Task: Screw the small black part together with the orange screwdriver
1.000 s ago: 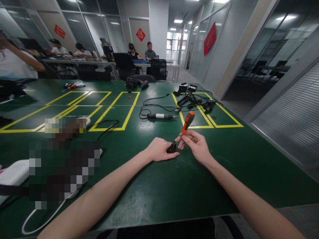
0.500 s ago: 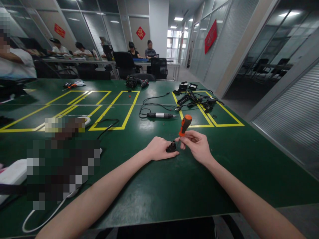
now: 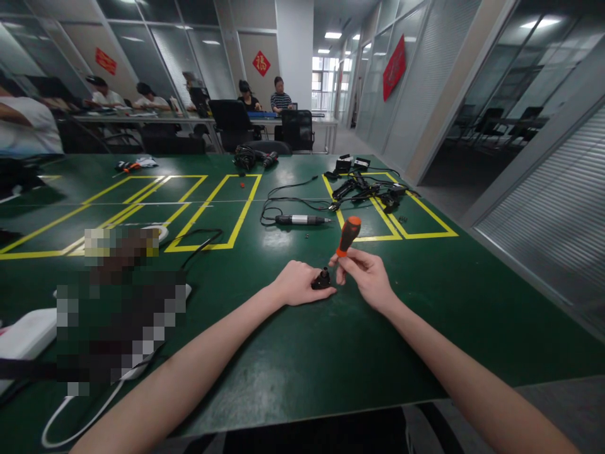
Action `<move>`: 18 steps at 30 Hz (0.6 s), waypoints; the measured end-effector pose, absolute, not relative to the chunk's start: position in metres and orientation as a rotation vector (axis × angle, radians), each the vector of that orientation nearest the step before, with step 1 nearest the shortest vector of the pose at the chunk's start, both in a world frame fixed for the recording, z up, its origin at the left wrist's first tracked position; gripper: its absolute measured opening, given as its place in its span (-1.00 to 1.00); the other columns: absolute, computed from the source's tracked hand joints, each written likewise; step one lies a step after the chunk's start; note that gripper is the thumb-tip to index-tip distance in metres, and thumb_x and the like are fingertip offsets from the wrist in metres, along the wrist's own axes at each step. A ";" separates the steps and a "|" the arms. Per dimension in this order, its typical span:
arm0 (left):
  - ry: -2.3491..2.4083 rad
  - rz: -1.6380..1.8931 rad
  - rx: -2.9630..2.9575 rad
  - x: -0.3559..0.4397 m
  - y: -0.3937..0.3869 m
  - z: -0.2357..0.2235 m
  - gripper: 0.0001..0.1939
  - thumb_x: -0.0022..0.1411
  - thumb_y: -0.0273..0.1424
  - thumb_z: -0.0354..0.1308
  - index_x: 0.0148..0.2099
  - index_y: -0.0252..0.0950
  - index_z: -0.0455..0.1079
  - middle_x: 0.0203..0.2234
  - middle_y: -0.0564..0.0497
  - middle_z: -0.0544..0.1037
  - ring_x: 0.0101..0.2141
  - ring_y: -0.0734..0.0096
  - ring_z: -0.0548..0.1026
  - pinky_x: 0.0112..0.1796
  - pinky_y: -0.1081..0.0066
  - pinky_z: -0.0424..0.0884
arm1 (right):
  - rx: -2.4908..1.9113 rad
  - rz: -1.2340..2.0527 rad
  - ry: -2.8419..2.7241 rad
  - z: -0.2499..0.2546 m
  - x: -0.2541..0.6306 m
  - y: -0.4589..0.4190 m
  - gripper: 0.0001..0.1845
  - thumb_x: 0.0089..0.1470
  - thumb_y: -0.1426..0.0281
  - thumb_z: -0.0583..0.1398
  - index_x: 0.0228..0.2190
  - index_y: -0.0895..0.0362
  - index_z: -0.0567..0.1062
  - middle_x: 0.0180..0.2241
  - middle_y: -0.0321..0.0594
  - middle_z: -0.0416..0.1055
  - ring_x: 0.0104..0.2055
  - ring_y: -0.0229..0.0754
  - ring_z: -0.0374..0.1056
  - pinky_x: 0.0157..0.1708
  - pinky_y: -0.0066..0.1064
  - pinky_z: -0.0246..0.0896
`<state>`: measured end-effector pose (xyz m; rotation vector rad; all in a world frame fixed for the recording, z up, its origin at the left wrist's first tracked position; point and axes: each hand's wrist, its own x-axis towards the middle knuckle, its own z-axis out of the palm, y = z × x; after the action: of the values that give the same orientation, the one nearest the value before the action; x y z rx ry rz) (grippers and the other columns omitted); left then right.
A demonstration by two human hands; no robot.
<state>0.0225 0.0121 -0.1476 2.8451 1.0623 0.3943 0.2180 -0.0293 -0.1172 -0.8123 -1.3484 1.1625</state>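
Just below the centre of the frame, the bare left hand (image 3: 299,284) is clamped around a small, hard-looking black part with a short round stub on top (image 3: 321,281), low over the smooth, glossy green tabletop (image 3: 283,372). Beside it, the right hand (image 3: 371,276) pinches an orange-and-dark-grey screwdriver with a thick, rounded handle (image 3: 350,233) near the handle's lower end. The handle stands almost upright, leaning slightly right; whether the tip touches the part I cannot tell.

Beyond the hands lies a slim black-and-silver pen-shaped tool (image 3: 299,220), its thin black cable (image 3: 271,198) looping behind. Tiny dark bits (image 3: 307,236) sit just in front of it. At upper right, flat yellow tape outlines (image 3: 428,236) enclose much of a tangled heap of black parts and cords (image 3: 362,189). At lower left are a rounded white block (image 3: 28,337) and blurred-out items.
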 end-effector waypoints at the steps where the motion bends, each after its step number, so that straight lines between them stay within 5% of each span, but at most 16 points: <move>1: 1.067 0.393 2.846 0.023 0.012 -0.148 -0.39 0.38 0.11 0.04 -0.50 -0.25 0.40 -0.63 -0.02 0.52 -0.58 0.33 0.46 -0.50 0.35 -0.05 | -0.800 1.184 -1.345 -0.118 0.218 -0.029 -0.61 0.11 0.05 0.39 -0.31 0.14 0.61 -0.40 -0.20 0.59 -0.55 -0.26 0.41 -0.50 -0.36 0.39; 4: 1.080 0.388 2.846 0.023 0.012 -0.148 -0.39 0.37 0.12 0.04 -0.50 -0.26 0.40 -0.64 -0.02 0.51 -0.59 0.32 0.46 -0.50 0.35 -0.07 | -0.780 1.203 -1.310 -0.122 0.217 -0.029 -0.60 0.03 0.11 0.45 -0.24 0.12 0.56 -0.41 -0.25 0.60 -0.54 -0.26 0.44 -0.47 -0.38 0.41; 11: 1.079 0.380 2.841 0.023 0.011 -0.147 -0.39 0.38 0.12 0.02 -0.48 -0.26 0.40 -0.61 -0.01 0.54 -0.57 0.32 0.48 -0.49 0.36 -0.07 | -0.827 1.130 -1.312 -0.123 0.217 -0.027 -0.66 -0.01 0.13 0.47 -0.40 0.12 0.57 -0.40 -0.24 0.58 -0.56 -0.29 0.39 -0.52 -0.38 0.37; 18: 1.085 0.379 2.840 0.023 0.012 -0.147 -0.40 0.37 0.12 0.04 -0.48 -0.26 0.41 -0.59 -0.03 0.56 -0.55 0.30 0.50 -0.49 0.36 -0.04 | -0.799 1.195 -1.278 -0.122 0.215 -0.029 -0.60 -0.07 0.16 0.51 -0.29 0.11 0.56 -0.40 -0.26 0.59 -0.51 -0.27 0.43 -0.44 -0.37 0.43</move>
<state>0.0226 0.0119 -0.1472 2.8403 1.0854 0.3787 0.2154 -0.0292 -0.1225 -0.7986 -1.2780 1.1954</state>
